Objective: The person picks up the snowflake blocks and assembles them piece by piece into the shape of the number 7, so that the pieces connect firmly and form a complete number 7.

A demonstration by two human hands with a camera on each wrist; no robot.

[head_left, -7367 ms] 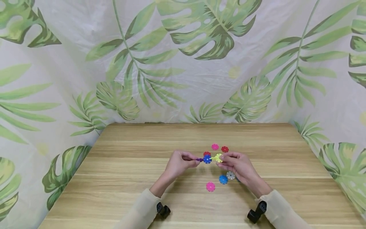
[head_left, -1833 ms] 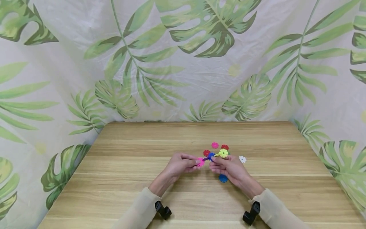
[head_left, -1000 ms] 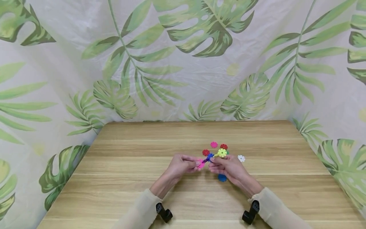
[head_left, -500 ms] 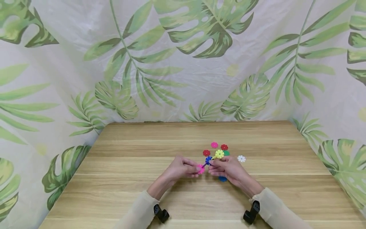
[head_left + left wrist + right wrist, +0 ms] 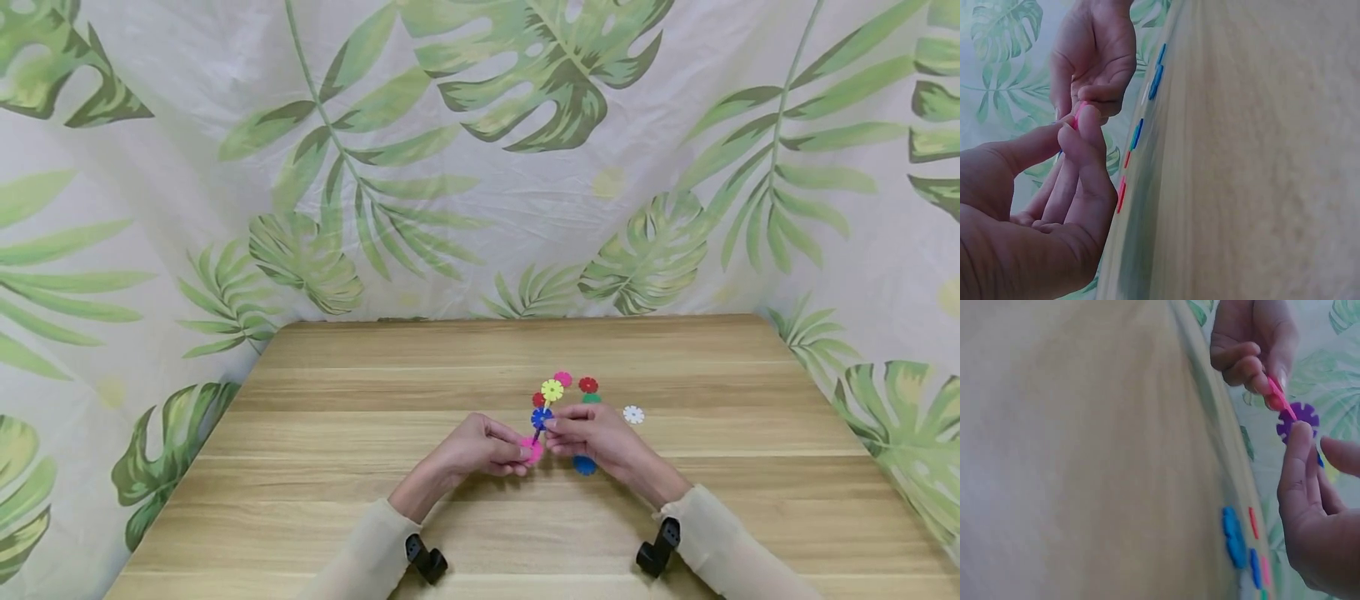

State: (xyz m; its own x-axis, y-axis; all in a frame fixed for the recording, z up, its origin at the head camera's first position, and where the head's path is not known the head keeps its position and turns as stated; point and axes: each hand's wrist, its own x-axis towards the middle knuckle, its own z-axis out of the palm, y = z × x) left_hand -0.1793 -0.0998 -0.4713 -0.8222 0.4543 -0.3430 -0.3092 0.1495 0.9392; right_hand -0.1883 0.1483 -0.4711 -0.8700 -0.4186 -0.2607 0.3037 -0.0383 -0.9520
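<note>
A short chain of notched interlocking discs is held in the air between both hands. My left hand (image 5: 480, 446) pinches the pink disc (image 5: 534, 452) at its near end between thumb and fingers. Slotted into that is a purple disc (image 5: 1308, 416), clearest in the right wrist view. A blue disc (image 5: 541, 419) follows, then yellow (image 5: 552, 389) at the far end. My right hand (image 5: 611, 437) grips the middle of the chain, thumb at the blue disc's edge and a fingertip over the purple one. Fingers partly hide the pink and purple discs.
Loose discs lie on the wooden table (image 5: 360, 492): pink (image 5: 565, 378), red (image 5: 588, 385), another red (image 5: 537, 400) behind the chain, green (image 5: 592, 398), white (image 5: 633, 414) and light blue (image 5: 585, 465) partly under the right hand. Leaf-patterned cloth (image 5: 480, 208) hangs behind.
Earlier the left hand held the purple disc, while a pink disc lay near the front; that pink disc is now on the chain. Lately the chain's yellow end has swung leftward and away from me.
</note>
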